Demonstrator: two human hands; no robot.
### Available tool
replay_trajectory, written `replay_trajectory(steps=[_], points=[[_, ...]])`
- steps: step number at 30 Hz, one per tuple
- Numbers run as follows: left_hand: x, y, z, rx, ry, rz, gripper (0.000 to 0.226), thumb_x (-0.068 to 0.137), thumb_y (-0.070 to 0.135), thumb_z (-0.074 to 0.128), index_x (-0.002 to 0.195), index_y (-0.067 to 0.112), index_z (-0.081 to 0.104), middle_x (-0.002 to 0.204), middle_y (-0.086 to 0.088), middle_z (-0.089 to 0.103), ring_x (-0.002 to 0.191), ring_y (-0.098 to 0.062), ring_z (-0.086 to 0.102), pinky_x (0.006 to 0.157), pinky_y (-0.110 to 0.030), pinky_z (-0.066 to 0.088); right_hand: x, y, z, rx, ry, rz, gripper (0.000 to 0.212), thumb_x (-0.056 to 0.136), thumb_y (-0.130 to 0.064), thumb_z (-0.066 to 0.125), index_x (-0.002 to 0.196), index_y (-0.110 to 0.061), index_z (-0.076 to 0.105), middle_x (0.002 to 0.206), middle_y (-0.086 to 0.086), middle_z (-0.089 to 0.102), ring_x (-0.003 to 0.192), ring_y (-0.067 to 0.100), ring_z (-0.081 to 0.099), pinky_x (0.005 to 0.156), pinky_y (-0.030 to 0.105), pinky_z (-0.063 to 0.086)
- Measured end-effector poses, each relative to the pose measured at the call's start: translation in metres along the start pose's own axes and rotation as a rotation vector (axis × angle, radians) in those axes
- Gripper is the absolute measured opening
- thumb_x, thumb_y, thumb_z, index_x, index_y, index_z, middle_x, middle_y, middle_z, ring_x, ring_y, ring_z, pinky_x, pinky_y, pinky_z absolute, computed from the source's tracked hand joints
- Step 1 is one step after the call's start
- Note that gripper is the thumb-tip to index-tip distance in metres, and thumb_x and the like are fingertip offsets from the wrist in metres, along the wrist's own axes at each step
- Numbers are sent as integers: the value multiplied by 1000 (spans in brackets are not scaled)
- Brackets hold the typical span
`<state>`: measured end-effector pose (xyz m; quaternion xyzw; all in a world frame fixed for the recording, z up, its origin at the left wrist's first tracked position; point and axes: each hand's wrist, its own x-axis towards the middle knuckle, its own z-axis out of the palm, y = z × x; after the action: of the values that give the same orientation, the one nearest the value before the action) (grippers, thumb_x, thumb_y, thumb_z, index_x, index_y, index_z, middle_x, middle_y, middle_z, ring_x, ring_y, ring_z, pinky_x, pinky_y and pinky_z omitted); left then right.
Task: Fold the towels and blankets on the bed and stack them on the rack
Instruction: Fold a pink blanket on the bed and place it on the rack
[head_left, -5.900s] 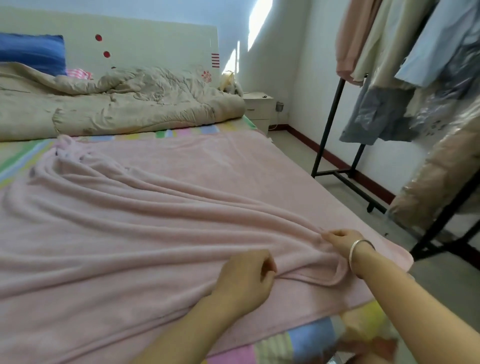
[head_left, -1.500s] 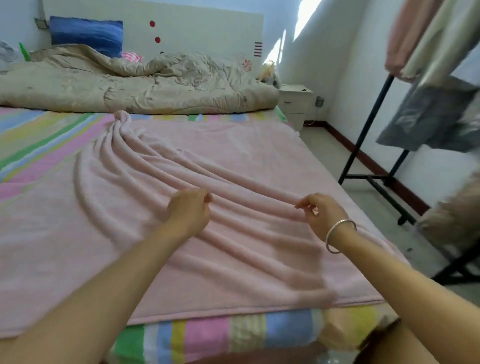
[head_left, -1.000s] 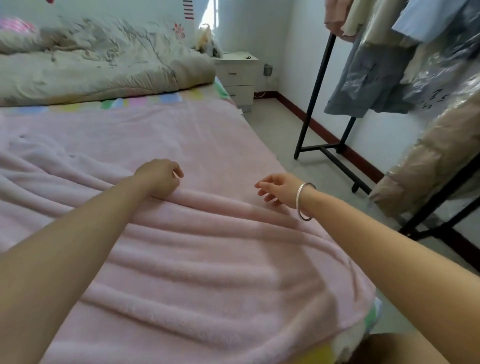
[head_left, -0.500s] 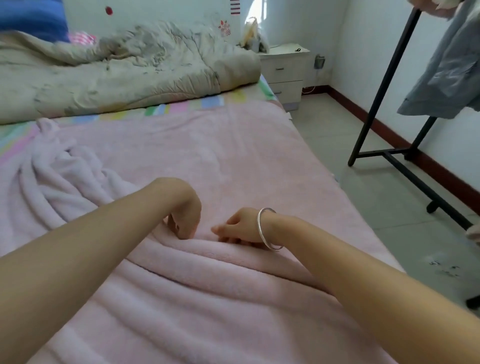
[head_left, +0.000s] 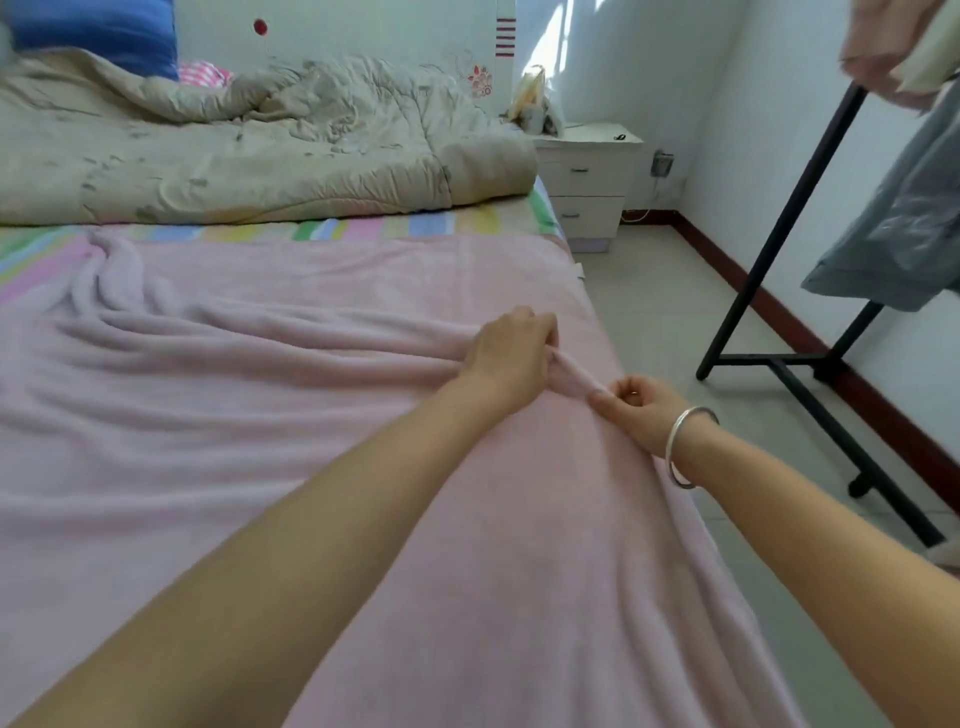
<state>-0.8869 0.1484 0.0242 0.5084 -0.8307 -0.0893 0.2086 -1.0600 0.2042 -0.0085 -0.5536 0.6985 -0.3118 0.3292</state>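
Head view: pink blanket (head_left: 260, 441) lay spread over the near part of the bed (head_left: 363, 228), unfolded, covering it from the left frame edge to the right mattress edge. Long wrinkles ran across it from the far left toward the hands.

Left hand (head_left: 511, 358) was at the blanket's right side, fingers curled around a raised ridge of the fabric, back of the hand up. Right hand (head_left: 641, 410) sat just near and right of it, thumb and fingers pinched on the end of the same ridge. A short strip of blanket was stretched between the two hands. The hands were close together, not touching. A bangle (head_left: 685, 447) was on the right wrist.

Far end of the bed: a crumpled beige quilt (head_left: 260, 156) lay across the full width, with a blue pillow (head_left: 104, 31) behind it at far left. The striped sheet showed between quilt and blanket.

A white nightstand (head_left: 592, 176) stood to the right of the bed head. A black rack (head_left: 779, 218) stood on the floor at right, well apart from the bed, with clothes (head_left: 904, 228) hanging on it.
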Motion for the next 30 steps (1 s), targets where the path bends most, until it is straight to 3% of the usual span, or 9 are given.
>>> replay_trajectory(steps=[4,7,10,17,19,21,23,26,30], points=[[9,16,47,-117,-40,-24,29,87,2,50,114,12,56,124,-9,48,109,-33,56,93,-44,44,12,25,-13,34,37,104,21,89,-36,65,90,-15,58,86,2,61,80,20,57,76,33,49],[-2,1,66,-75,-187,19,54,88,0,44,141,10,41,154,-8,29,141,-28,30,116,-38,23,14,25,-10,22,31,148,19,95,-31,57,84,-15,58,81,3,57,69,17,53,62,26,43],[-11,-11,60,-78,-250,22,59,91,1,39,149,14,34,162,-2,18,147,-21,21,119,-37,20,5,22,-16,224,-78,330,30,101,-25,45,76,-13,56,70,4,54,50,13,53,39,16,42],[-7,26,40,166,-106,126,49,90,7,44,135,23,53,141,3,51,133,-21,39,107,-36,33,-14,29,-30,228,-303,485,36,94,-46,53,106,-13,62,88,7,65,71,20,60,63,29,52],[-7,48,43,132,-166,186,38,100,20,38,131,24,58,139,1,56,130,-22,45,108,-37,31,-19,31,-31,301,-347,474,42,91,-49,56,112,-14,64,99,7,70,80,21,66,64,29,56],[-9,71,45,62,-327,126,45,106,33,25,129,24,62,137,-3,58,128,-24,49,112,-37,27,-22,35,-33,373,-360,442,47,84,-51,65,112,-13,67,106,7,72,91,22,69,72,31,58],[-6,85,45,101,-443,85,46,105,35,25,126,23,64,136,-4,59,125,-27,50,110,-38,30,-27,39,-37,451,-343,428,46,81,-47,71,111,-12,68,107,6,71,93,22,67,77,32,56],[1,96,36,322,-526,193,34,95,28,44,123,30,62,128,2,61,121,-25,52,106,-38,34,-38,47,-43,557,-298,451,39,82,-29,74,113,-8,65,102,8,69,85,20,65,80,32,55],[5,104,30,599,-577,332,27,89,29,56,115,32,63,114,3,62,114,-22,50,97,-35,35,-62,59,-48,549,-293,469,34,84,-17,73,114,-6,63,96,7,68,77,18,64,73,30,56]])
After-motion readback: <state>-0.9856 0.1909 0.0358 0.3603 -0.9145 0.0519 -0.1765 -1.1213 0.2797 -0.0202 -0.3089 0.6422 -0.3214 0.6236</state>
